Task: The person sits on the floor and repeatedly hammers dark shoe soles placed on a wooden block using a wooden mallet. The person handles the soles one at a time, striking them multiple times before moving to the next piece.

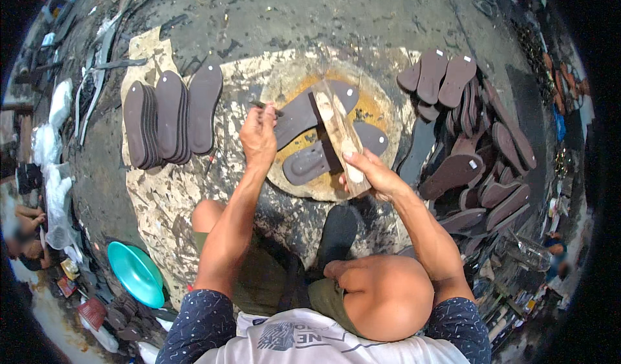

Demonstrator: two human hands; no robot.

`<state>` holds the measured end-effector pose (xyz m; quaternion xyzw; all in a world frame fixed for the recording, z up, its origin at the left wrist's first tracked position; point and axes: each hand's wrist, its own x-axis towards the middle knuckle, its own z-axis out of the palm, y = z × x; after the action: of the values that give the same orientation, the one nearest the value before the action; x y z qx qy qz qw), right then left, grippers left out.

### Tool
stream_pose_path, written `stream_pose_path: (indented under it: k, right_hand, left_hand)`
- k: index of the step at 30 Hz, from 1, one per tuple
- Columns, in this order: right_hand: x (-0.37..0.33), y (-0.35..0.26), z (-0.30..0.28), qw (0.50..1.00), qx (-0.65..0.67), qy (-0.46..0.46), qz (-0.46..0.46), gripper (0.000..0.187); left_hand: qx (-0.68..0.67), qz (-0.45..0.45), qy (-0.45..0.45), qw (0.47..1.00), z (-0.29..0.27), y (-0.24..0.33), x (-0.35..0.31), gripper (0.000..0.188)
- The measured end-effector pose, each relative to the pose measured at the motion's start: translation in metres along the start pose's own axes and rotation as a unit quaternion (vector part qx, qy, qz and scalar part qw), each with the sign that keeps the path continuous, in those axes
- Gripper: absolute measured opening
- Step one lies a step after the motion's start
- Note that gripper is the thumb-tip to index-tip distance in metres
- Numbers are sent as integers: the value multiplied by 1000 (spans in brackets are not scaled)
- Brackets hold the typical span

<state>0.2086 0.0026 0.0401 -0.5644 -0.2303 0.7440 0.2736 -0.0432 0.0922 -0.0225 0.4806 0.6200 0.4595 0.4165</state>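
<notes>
My right hand (372, 173) grips the near end of a worn wooden plank (337, 126). The plank slants across two dark grey-brown shoe soles, the far sole (297, 115) and the near sole (307, 163), hiding part of each. Both lie on a round, yellow-stained block (281, 181), and each bears a small white dot near one end. Left of the plank, my left hand (260, 137) is closed with fingertips pinched on a small, thin dark object (264, 107); its kind does not show clearly.
Neat sole stacks (171, 115) stand at left on a scrap-strewn sheet (155, 192). A loose heap of brown soles (456, 173) is at right. A teal basin (136, 275) sits lower left, near plastic bags (59, 199). My bent knees flank the near side.
</notes>
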Motion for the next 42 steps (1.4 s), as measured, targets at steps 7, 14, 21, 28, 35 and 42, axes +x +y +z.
stream_pose_path:
  k: [7,14,21,28,35,42]
  right_hand:
    - [-5,18,3,996,83,-5,28,42]
    - [0,25,3,998,57,-19,4,41]
    - [-29,-52,19,992,-30,-8,-119,42]
    - [-83,-87,22,750,-369,31,-548,49]
    - [-5,-1,4,985,-142,-84,-50,47]
    - [-5,21,11,986,-161,-13,-41,52]
  left_hand:
    - [16,-16,-77,997,1,17,-28,28]
    - [96,36,-70,992,3,21,-30,22]
    - [176,185,-83,963,6,17,-31,16]
    - [183,218,-96,954,7,17,-30,17]
    - [221,278,-108,929,2,-8,-31,18]
    - [123,32,70,989,-83,28,-2,33]
